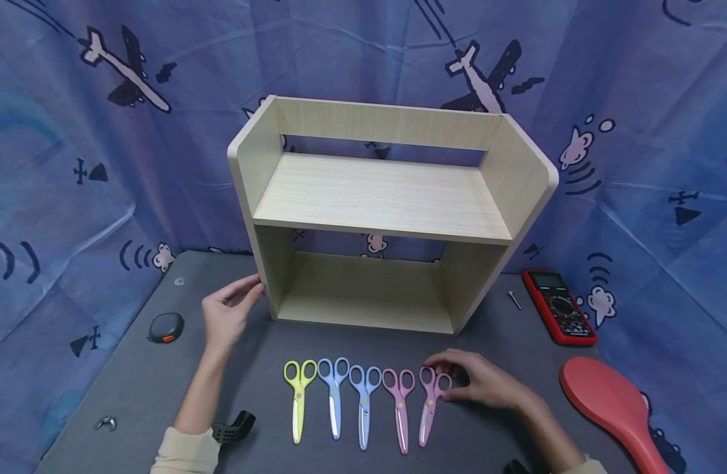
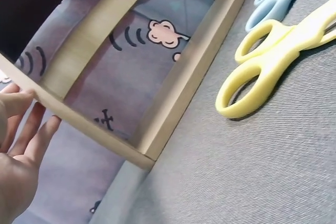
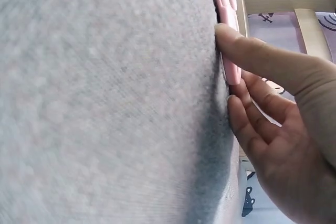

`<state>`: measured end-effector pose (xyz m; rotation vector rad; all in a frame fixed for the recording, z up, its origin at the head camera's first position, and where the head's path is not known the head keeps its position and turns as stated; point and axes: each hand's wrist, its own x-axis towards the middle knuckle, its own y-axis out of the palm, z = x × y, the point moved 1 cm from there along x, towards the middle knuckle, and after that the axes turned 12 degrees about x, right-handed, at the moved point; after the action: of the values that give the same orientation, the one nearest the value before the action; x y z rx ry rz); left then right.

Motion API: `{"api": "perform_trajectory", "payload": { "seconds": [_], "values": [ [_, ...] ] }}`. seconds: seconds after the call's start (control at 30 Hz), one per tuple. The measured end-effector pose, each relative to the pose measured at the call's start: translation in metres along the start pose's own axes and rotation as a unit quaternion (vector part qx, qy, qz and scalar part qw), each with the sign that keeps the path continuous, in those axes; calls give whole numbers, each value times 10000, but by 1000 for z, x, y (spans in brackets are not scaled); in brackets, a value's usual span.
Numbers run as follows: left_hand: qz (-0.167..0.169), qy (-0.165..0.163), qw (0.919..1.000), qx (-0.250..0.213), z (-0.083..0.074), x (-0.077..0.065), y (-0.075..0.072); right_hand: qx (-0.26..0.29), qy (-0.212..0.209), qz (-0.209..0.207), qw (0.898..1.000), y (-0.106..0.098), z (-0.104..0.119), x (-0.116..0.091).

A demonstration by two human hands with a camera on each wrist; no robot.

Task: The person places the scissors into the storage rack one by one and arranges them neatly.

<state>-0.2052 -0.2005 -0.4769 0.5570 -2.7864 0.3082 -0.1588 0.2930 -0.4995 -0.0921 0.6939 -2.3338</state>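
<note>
While left fingers (image 1: 252,297) pinch a shelf (image 1: 381,194), right fingers (image 1: 458,394) clamped on rightmost scissors (image 1: 429,403), pink, flat

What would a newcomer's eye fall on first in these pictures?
Most likely the big pale wooden shelf at the back of the grey table, its side touched by the left hand. Next, the row of five coloured scissors before it, the right hand at the rightmost pair's handles. Then the red multimeter, right of the shelf.
</note>
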Motion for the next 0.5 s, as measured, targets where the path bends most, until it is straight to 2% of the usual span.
{"api": "perform_trajectory", "payload": {
  "seconds": [0.23,0.5],
  "values": [
    [-136,58,9998,-145,0,-2,2,-90,-41,154,9998,-3,6,-7],
    [52,-181,9993,-321,0,-1,0,114,144,292,9994,-10,7,-15]
  ]
}}
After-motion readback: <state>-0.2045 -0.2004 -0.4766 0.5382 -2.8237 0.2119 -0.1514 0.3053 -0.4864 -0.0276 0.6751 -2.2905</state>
